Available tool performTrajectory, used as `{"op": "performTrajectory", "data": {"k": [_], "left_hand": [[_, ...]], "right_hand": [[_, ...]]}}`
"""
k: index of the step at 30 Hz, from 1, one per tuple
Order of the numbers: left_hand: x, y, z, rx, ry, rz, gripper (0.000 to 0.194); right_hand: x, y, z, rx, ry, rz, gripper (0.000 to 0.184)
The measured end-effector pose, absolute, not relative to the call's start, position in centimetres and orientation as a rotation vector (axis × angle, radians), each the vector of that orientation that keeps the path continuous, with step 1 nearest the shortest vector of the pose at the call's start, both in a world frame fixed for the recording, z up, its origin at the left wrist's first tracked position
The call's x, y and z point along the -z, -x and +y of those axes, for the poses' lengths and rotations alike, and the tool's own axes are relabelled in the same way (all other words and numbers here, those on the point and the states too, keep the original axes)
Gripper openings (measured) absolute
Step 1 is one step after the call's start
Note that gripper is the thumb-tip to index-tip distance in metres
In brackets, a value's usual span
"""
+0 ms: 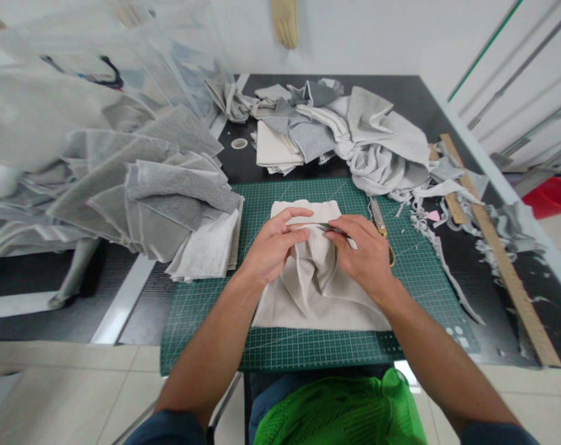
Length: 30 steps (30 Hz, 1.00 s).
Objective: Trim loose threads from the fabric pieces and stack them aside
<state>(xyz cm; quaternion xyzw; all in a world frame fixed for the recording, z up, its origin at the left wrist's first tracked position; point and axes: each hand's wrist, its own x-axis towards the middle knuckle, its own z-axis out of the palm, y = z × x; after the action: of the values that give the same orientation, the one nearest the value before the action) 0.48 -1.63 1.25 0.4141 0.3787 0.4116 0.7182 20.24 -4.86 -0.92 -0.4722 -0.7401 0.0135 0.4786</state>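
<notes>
A cream ribbed fabric piece (326, 303) lies rumpled in front of me, its upper part lifted into a fold. My left hand (275, 241) pinches the raised edge between thumb and fingers. From the other side, my right hand (361, 250) is closed around a small dark pointed tool (327, 227), whose tip points left along that edge. Fingers cover most of the tool, so whether it is snips or tweezers cannot be told. Just beyond my right hand, gold-handled scissors (377, 216) lie partly hidden on the green cutting mat (206, 327).
Stacked grey fabric pieces (169, 185) spread at the left, overlapping the mat. Behind the mat sit more folded and crumpled fabrics (317, 123) and a roll of tape (239, 143). At the right lie a wooden ruler (503, 259) and fabric scraps (440, 259). A red container (552, 198) stands beyond the table.
</notes>
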Motion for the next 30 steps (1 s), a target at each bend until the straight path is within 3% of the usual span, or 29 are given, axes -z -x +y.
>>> {"op": "performTrajectory", "data": {"k": [10, 15, 20, 24, 28, 30], "left_hand": [[-1.2, -0.6, -1.8, -0.981, -0.949, 0.875, 0.036], [-1.2, -0.7, -1.7, -1.06, -0.968, 0.898, 0.03], [-1.4, -0.5, -1.7, -1.063, -1.015, 0.859, 0.031], [-1.6, -0.3, -1.8, -1.056, -1.256, 0.928, 0.038], [-1.5, -0.5, -1.8, -1.189, -1.57, 1.196, 0.014], [-1.5, -0.5, -1.9, -1.296, -1.652, 1.325, 0.013]], "right_hand": [[0.8, -20.7, -4.6, -0.255, 1.277, -1.573, 0.013], [1.1, -21.9, -3.7, -0.715, 1.323, -1.353, 0.045], [0.6, -21.4, -4.0, -1.118, 1.263, -1.375, 0.044], [0.3, -20.7, -4.5, -0.964, 1.257, -1.332, 0.026], [-0.1, -20.3, -4.6, -0.725, 1.159, -1.475, 0.005], [-0.1, -20.2, -4.7, -0.603, 1.073, -1.572, 0.009]]}}
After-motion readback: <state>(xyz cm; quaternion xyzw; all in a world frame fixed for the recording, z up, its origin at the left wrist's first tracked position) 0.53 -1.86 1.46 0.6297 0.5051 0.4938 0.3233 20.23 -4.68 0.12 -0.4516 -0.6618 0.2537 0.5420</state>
